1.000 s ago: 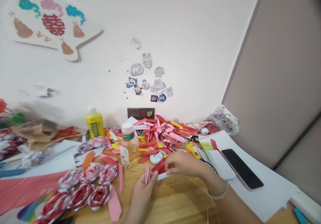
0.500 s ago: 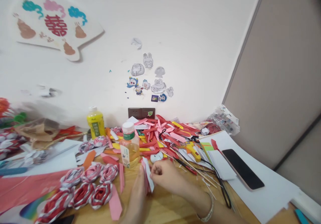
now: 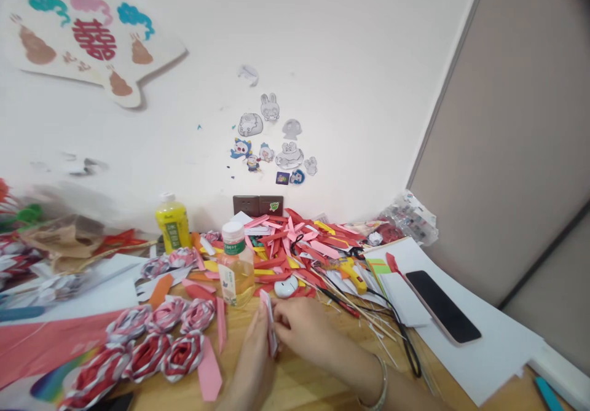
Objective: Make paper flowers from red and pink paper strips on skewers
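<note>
Low in the middle of the head view, my left hand (image 3: 252, 348) grips a folded pink and white paper strip (image 3: 268, 319), held upright on its edge. My right hand (image 3: 299, 325), with a bracelet at the wrist, presses curled fingers against the strip's right side. Part of the paper is hidden by both hands. Just behind them stands a clear bottle of pale yellow drink (image 3: 236, 270) with a white cap. Left of my hands lie several rolled paper roses (image 3: 184, 354) in red, pink and white, and a flat pink paper strip (image 3: 210, 371).
Folded red, pink and yellow strips (image 3: 295, 239) are heaped against the wall. A yellow glue gun (image 3: 353, 276) with a black cable, thin sticks and a white earbud case (image 3: 286, 285) lie nearby. A phone (image 3: 442, 305) rests on white paper at right. A yellow bottle (image 3: 173, 223) stands at left.
The folded strip looks narrower and more closed, with my right fingers now pressed against it. My right hand has moved slightly closer to my left. The view has shifted slightly.
</note>
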`<state>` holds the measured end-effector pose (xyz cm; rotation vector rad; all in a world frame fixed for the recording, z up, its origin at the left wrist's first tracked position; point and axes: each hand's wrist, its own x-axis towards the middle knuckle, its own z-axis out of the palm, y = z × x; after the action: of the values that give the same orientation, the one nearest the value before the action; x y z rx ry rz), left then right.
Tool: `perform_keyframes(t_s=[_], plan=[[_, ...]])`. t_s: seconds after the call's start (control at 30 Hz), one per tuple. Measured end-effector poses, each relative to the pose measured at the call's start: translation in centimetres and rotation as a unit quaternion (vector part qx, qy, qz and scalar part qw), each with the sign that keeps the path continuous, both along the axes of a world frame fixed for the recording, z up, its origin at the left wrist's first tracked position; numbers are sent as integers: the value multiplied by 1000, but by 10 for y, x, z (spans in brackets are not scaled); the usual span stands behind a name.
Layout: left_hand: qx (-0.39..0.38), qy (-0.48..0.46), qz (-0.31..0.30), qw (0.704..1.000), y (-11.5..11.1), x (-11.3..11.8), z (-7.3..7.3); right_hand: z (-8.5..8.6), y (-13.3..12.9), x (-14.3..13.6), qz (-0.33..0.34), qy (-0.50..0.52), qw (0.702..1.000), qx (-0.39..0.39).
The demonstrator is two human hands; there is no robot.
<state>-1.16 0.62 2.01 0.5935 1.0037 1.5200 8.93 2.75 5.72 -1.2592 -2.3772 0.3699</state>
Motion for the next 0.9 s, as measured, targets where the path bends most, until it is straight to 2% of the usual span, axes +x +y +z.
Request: perform_keyframes(t_s=[0.13, 0.27, 0.47, 0.73, 0.9], plan=[[37, -36, -27, 998, 3, 0, -4, 17, 0, 8, 66, -15, 994, 87], [46, -102, -44, 993, 5, -1, -7, 17, 1, 8, 119, -31, 989, 85], [17, -136, -81, 987, 8, -3, -14, 7, 1, 4, 112, -69, 986, 98], [-21, -154, -123, 980, 7, -3, -10, 11, 0, 3, 118, -152, 971, 141], [-31, -145, -149, 978, 7, -7, -11, 8, 0, 2, 105, -144, 974, 140]])
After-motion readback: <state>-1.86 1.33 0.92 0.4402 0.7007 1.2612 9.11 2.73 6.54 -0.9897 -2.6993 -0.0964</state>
